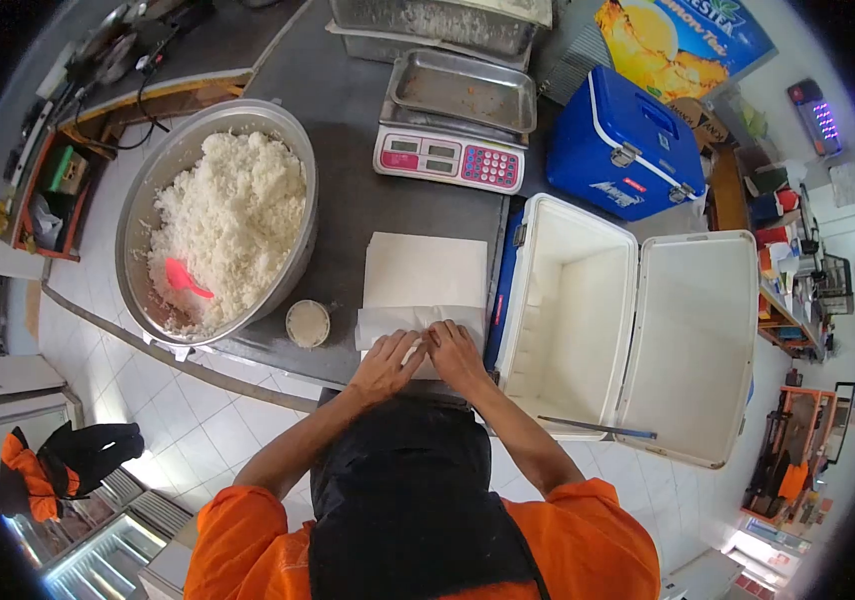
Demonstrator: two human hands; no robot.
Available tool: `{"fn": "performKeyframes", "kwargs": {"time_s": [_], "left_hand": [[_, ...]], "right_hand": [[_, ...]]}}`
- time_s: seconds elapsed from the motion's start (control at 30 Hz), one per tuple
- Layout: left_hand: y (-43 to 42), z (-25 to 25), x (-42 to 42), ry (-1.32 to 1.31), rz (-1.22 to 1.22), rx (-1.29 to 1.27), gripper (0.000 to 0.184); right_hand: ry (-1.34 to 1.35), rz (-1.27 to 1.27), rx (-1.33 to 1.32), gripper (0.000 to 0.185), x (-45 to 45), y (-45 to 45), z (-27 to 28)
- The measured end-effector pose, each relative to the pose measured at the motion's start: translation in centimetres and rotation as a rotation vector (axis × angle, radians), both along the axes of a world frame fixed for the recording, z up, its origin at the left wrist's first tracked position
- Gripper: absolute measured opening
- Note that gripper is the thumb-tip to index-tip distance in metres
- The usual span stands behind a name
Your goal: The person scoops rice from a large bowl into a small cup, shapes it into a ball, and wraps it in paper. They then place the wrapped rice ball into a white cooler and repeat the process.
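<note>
Apparently light, soft and easily creased, the white paper is best held where it is pinched, along its fold, by the left hand and right hand.

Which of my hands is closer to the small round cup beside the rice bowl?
Left. Your left hand is on the white paper, to the right of the cup; your right hand is on the paper too, but farther right.
</note>
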State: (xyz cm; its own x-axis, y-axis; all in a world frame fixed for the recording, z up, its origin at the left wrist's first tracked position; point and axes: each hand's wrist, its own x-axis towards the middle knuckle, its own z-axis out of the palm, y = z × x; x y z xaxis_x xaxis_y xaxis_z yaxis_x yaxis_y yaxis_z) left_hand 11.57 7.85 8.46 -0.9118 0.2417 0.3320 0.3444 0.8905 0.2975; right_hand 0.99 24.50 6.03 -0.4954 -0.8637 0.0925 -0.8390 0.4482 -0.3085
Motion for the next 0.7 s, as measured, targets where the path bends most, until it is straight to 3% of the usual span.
{"fn": "performKeyframes", "kwargs": {"time_s": [0.13,0.23,0.33,0.4,0.47,0.53,0.6,0.63,0.7], "left_hand": [[-1.1,-5.7,-1.8,-0.129,-0.053,0.130,0.034],[-2.1,-7.8,-0.4,-0.133,0.024,0.154,0.031],[-2.8,-7.9,0.3,-0.126,0.088,0.185,0.031],[-3.4,-9.1,-0.3,-0.222,0.102,0.116,0.032],[-4.7,-9.7,-1.6,-0.283,0.097,0.158,0.036],[-5.7,-8.2,-3.9,-0.345,0.090,0.199,0.040],[-5.7,-4.9,-6.2,-0.752,0.290,0.253,0.051],[-5.6,-4.3,-6.7,-0.755,0.419,0.197,0.060],[-5.5,-4.0,-7.4,-0.710,0.415,0.155,0.056]], "right_hand": [[-0.056,-0.083,-0.085,0.017,0.8,0.5,-2.1],[-0.268,-0.220,-0.152,0.022,0.9,1.3,-2.9],[-0.374,-0.260,-0.036,0.028,-0.2,1.7,-3.4],[-0.150,-0.100,0.215,0.027,-1.6,1.7,-2.0],[-0.246,-0.097,0.170,0.022,-4.1,2.3,-4.9],[-0.343,-0.096,0.123,0.025,-5.9,1.6,-5.8],[-0.346,-0.302,0.299,0.022,-7.0,0.1,-5.1],[-0.380,-0.426,0.363,0.036,-7.5,-0.9,-4.1],[-0.311,-0.477,0.367,0.034,-6.9,-2.2,-0.8]]}}
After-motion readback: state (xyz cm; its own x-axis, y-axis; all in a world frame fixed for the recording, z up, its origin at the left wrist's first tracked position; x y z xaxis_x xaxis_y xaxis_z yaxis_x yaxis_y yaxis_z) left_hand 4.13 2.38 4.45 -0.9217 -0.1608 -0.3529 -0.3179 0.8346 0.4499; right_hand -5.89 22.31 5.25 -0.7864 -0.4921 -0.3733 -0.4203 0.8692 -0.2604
